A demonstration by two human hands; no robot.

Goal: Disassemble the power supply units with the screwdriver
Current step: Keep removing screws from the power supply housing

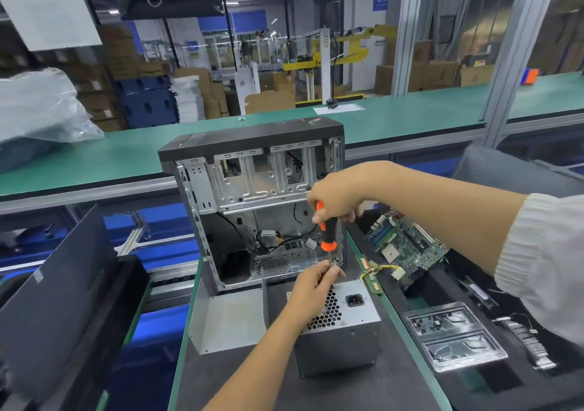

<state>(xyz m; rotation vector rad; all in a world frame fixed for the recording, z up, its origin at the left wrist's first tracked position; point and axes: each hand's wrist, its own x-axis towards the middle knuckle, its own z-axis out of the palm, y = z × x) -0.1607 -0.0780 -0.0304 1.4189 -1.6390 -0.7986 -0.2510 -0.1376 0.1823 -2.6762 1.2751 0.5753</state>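
Panel (53, 309), dark, leaned far left of the fingers. PSU (339, 325) set on the bench, its top edge under the left hand (311, 287), whose fingertips are pinched together on the shaft at the tip. Screwdriver (325, 227) held upright; orange-black handle gripped from above by the right hand (335, 199), fingers curled round it. Case (252, 196) stood open behind both hands. Motherboard (407, 246) laid right of the fingers.
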